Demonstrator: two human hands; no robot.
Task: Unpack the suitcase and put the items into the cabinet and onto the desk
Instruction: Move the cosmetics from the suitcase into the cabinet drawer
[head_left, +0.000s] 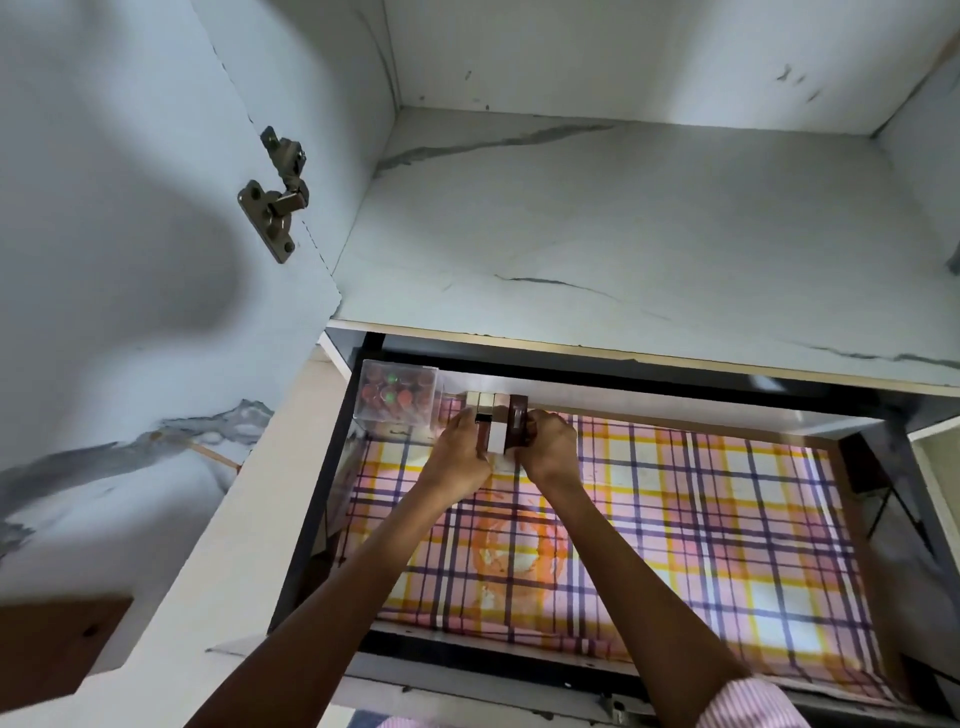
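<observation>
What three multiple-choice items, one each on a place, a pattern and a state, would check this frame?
1. Where in the drawer is the clear box?
A. back left corner
B. front right corner
C. middle

2. What does the liner look like?
A. plain grey
B. pink, yellow and purple plaid
C. green dots

3. How are the small boxes held?
A. lying untouched
B. gripped from both sides
C. balanced on one palm

Answers:
1 A: it stands against the far left walls.
2 B: crossing coloured stripes show.
3 B: the left hand and right hand grip them.
</observation>
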